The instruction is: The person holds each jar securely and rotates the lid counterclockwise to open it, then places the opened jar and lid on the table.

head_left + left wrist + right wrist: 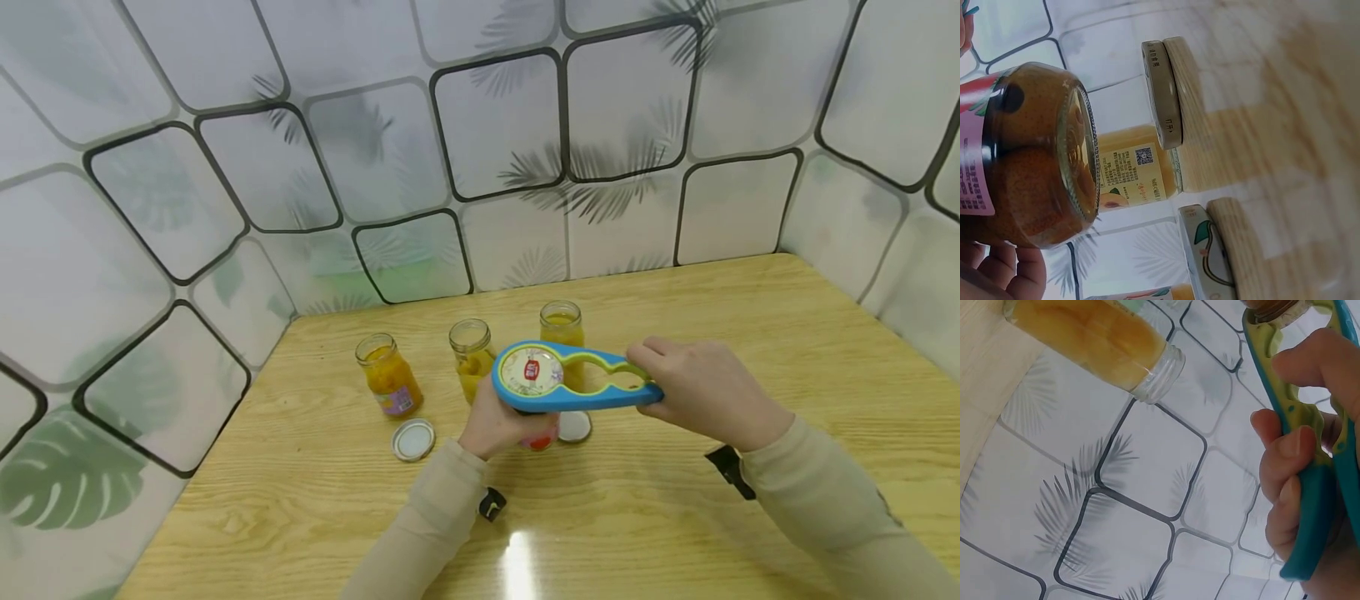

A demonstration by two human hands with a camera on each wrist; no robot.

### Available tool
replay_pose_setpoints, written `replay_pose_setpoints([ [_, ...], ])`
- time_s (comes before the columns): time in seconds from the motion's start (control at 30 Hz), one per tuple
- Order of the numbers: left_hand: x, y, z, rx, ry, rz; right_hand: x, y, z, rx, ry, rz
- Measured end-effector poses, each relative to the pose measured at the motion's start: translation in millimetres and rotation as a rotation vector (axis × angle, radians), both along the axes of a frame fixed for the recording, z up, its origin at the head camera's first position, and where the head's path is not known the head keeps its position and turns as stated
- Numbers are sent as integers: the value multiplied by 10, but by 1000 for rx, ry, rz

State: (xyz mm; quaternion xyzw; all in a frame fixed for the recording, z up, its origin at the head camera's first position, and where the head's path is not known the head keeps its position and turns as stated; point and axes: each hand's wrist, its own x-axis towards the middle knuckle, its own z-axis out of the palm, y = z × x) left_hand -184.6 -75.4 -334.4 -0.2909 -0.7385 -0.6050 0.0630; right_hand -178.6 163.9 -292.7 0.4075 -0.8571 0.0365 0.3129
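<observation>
My left hand (501, 423) holds a glass jar (1041, 156) with a pink label and brownish contents, raised above the table. The largest ring of a blue and yellow-green jar opener (600, 399) encircles the jar's printed lid (532, 372). My right hand (708, 392) grips the far end of the opener's handle; the right wrist view shows curled fingers (1288, 450) round it. Behind the held jar stand two uncapped jars of yellow fruit, a middle jar (470, 337) and a right jar (562, 321). The left hand hides part of the middle jar.
At the left stands another uncapped jar (390, 379) with orange fruit. One loose lid (413, 439) lies in front of it, and a second loose lid (575, 427) lies right of the held jar. A patterned curtain (510, 125) rises behind the wooden table (300, 517).
</observation>
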Motion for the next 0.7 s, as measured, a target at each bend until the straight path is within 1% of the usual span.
replay_pose_setpoints([
  [0.27,11,5,4,-16,0,6,-16,15,-9,-7,-6,26],
  [0.5,5,6,-11,0,-17,2,-21,27,-13,-4,-9,41],
  [0.7,14,1,-7,-18,-14,13,-23,33,-15,0,-1,48],
])
